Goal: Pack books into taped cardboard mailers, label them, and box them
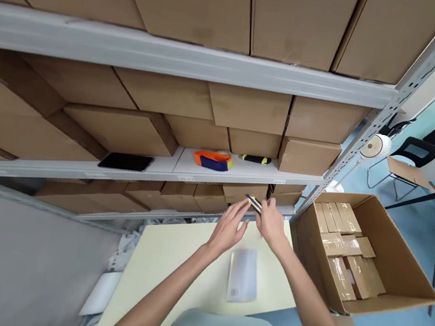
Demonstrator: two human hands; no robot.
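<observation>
My right hand (269,222) grips a slim item (254,203) in black, white and yellow, too small to name, above the far edge of a cream table (172,243). My left hand (229,222) has its fingertips at the item's left end, with the thumb held apart. Below the hands, a translucent plastic sleeve or folder (244,276) lies flat on the table. On the shelf ahead rest an orange and blue tape dispenser (213,160) and a black and yellow utility knife (256,159). Farther left on that shelf is a flat black phone-like slab (126,162).
Metal shelving (175,61) full of cardboard boxes (250,108) rises in front. To the right stands a large open carton (399,261) with several taped small boxes (352,248) inside. A white fan (373,147) and a chair (417,152) are behind it. A grey wall (23,259) is at left.
</observation>
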